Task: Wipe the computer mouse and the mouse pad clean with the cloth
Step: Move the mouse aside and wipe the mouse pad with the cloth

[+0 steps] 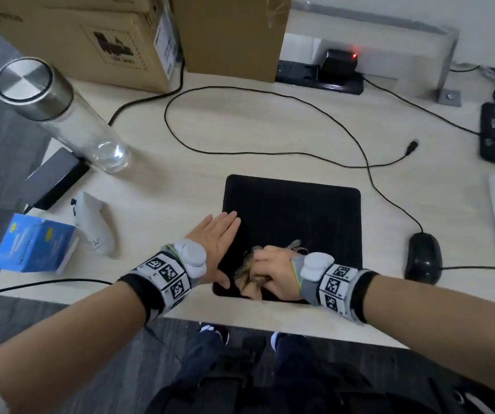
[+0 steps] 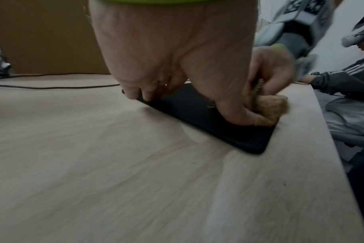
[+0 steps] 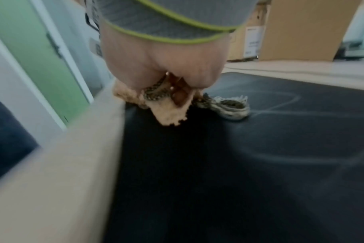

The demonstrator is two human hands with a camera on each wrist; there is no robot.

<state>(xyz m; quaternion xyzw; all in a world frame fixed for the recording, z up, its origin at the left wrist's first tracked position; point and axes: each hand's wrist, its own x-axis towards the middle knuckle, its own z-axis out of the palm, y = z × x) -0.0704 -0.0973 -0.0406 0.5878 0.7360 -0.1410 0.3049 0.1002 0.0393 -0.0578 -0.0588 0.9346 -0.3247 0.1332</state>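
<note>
right hand (image 1: 273, 271) clenches cloth (image 3: 168, 113) at pad (image 1: 297, 216) near edge, left hand (image 1: 214, 242) flat pinning pad's left side, mouse (image 1: 423, 256) off right; hard strokes could shove pad off desk (image 1: 180, 150).

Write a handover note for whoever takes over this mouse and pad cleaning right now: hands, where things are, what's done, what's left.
Left hand: flat, fingers straight, pressing the left edge of the square black mouse pad to steady it.
Right hand: grip closed around the bunched tan and speckled cloth, rubbing the pad's near left corner.
Black corded computer mouse: on the light wooden desk, right of the pad, not touched.
Done: pad wiping is under way; faint streaks show on its surface.
Left: finish the pad. Whether the mouse has been wiped cannot be told.
</note>
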